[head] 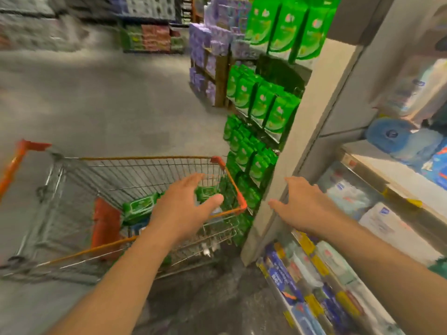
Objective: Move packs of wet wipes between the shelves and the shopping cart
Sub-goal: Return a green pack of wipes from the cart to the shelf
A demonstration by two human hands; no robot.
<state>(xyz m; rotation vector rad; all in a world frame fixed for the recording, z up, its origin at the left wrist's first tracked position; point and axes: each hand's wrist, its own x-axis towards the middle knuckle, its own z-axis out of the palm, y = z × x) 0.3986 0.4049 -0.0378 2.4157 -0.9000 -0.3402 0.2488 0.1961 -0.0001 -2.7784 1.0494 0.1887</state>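
Head view, tilted and blurred, looks down over two bare forearms reaching forward in a shop aisle. The left hand (183, 204) hangs above the wire shopping cart with orange plastic rim (238, 197), fingers spread and loosely straight, thumb out to the right; its grip is wide open and has hold of nothing. Below and just left of that hand, a green flat pack of wet wipes (139, 207) lies inside the cart basket, and a second green pack (205, 192) shows partly between the fingers and thumb, also down in the basket; whether the fingers touch it cannot be told through the blur. The right hand (303, 201) is stretched out in front of the pale grey upright end panel of the shelving (312, 112), fingers straight and thumb pointing left, its grip likewise open and empty; contact with the panel cannot be judged. Beyond the cart, hanging rows of bright green wipe packs (263, 105) fill a display rack, with stacked purple packs (208, 39) behind them. On the right, the shelves (396, 175) carry white and blue packets behind yellow price tags (314, 262). The grey concrete floor (108, 97) spreads to the left.
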